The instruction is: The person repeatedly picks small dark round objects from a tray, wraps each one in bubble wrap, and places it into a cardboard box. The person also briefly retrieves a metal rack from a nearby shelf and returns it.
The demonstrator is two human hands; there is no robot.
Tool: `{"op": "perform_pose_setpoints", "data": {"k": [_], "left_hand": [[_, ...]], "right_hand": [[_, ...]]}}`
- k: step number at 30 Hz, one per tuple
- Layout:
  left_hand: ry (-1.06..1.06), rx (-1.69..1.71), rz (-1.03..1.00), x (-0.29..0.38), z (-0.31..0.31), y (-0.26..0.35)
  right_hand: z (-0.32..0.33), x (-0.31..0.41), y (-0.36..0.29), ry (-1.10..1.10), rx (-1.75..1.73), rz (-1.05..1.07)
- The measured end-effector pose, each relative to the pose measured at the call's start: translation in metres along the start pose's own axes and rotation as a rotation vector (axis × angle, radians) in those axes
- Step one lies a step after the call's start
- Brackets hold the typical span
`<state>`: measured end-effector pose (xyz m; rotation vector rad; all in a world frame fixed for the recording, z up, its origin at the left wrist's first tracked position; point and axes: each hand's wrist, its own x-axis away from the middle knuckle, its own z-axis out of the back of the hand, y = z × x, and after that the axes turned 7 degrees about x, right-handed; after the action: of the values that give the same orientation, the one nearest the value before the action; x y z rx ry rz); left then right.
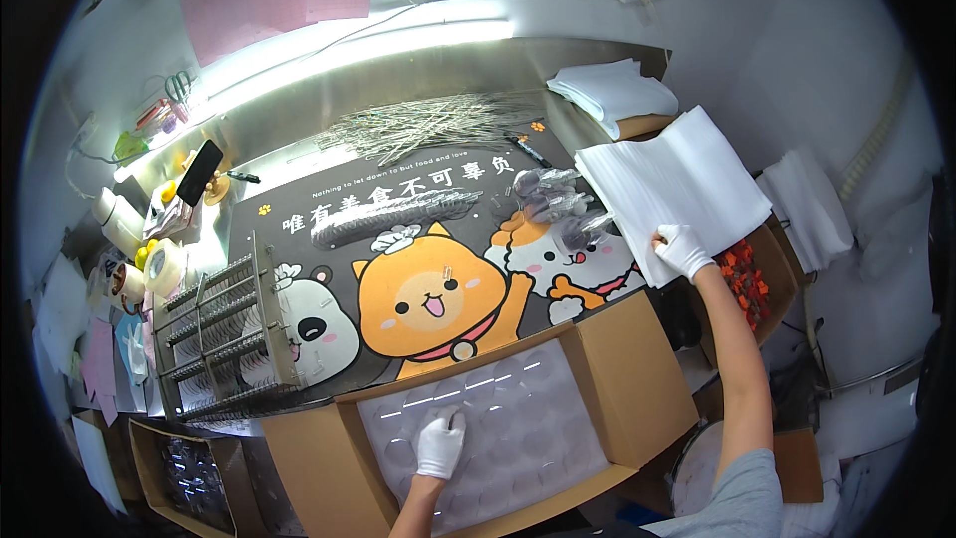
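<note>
My left hand [441, 444], in a white glove, rests with its fingers curled on a translucent sheet [538, 426] inside an open cardboard box [635, 373]. Rows of round shapes show faintly through the sheet; what they are is hidden. To the right, my gloved right hand [681, 250] grips the near edge of a stack of white foam sheets [672, 172]. A bare fingertip shows at that glove's end. How many sheets lie between the fingers I cannot tell.
A metal rack [224, 336] with wire rings stands left on the cartoon-printed mat [433, 299]. Thin metal rods [426, 123] lie at the back, near clear round pieces [556, 202]. A box of orange-red pieces [743, 284] sits right; another box [187, 471] stands lower left.
</note>
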<state>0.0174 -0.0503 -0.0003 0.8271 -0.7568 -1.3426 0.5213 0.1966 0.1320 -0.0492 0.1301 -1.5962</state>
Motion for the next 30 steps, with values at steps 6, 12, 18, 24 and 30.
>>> {"op": "perform_pose_setpoints", "data": {"k": [6,12,18,24,30], "left_hand": [[-0.093,0.076,0.103,0.023,-0.011,0.005],[-0.002,0.13,0.044,0.032,-0.009,0.022],[-0.635,0.923,0.34,0.004,-0.039,0.093],[-0.319,0.77,0.445,0.021,-0.008,0.025],[-0.013,0.384,0.565,0.075,0.048,-0.028]], "right_hand": [[-0.003,-0.029,0.042,-0.192,-0.431,-0.25],[0.044,0.037,-0.056,-0.072,-0.25,0.144],[0.007,0.209,-0.225,-0.455,0.025,0.63],[-0.043,0.26,-0.224,-0.075,0.099,0.667],[-0.117,0.258,-0.217,-0.122,0.297,0.764]]}}
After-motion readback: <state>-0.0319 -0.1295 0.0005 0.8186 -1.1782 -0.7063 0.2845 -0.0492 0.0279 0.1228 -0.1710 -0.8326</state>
